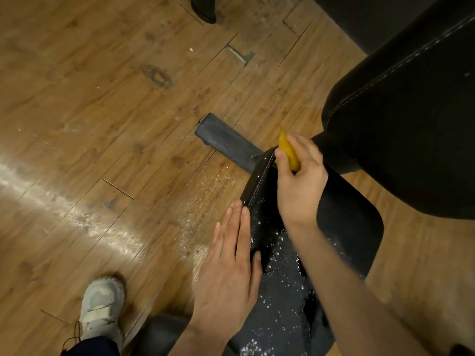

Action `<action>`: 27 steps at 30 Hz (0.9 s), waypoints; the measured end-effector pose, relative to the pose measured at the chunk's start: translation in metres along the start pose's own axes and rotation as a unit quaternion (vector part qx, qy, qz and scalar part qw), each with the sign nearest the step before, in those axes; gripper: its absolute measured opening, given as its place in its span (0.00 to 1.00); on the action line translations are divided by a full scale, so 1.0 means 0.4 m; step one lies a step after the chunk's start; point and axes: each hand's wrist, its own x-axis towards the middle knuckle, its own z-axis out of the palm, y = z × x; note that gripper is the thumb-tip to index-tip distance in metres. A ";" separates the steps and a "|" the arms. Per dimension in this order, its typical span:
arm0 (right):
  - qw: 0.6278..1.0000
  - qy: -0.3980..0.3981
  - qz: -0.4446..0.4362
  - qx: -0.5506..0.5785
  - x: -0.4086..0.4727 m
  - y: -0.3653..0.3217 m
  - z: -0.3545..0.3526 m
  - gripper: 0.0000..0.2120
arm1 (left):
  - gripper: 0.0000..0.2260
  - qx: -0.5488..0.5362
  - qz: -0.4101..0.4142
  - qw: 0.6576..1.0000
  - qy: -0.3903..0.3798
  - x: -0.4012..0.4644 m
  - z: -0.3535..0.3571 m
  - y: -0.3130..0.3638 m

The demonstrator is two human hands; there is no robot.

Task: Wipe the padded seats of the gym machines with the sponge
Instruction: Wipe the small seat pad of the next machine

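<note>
Head view
Right forearm: nearest the lens, it runs from the lower right corner up across the seat (344, 227) to the right hand (299, 176).
Left hand (228, 268): fingers straight and together, laid flat along the seat's left edge, the thumb resting on the top face; it holds nothing.
Right hand: at the seat's far end, fingers and thumb curled round the sponge (289, 151), gripping it.
Sponge: yellow, seen edge-on, only a narrow strip showing between thumb and fingers; it sits at the seat's far left corner, at the stitched seam. Whether it presses the pad there cannot be told.
Seat: black padded vinyl with white stitching along the edge, running from the bottom of the frame toward the middle; white flecks and foam are scattered over its near half, thickest near the bottom edge.
Backrest (411, 119): a larger black pad with a dotted white seam, filling the upper right, its lower end just beyond the right hand.
Frame bar (228, 140): a dark grey square tube lying on the floor, reaching out to the left from under the seat's far end.
Floor (102, 98): brown wood-look planks, with white specks beside the seat's left edge and a pale glare streak at the left.
Shoe (101, 307): white, at the lower left, on the floor, with a dark trouser leg below it.
Dark shoe (204, 7): partly cut off at the top edge.
</note>
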 end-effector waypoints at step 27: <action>0.863 -0.304 -0.267 -0.302 0.018 -0.071 0.005 0.11 | 0.26 -0.107 -0.075 0.991 0.022 -0.059 -0.002 -0.002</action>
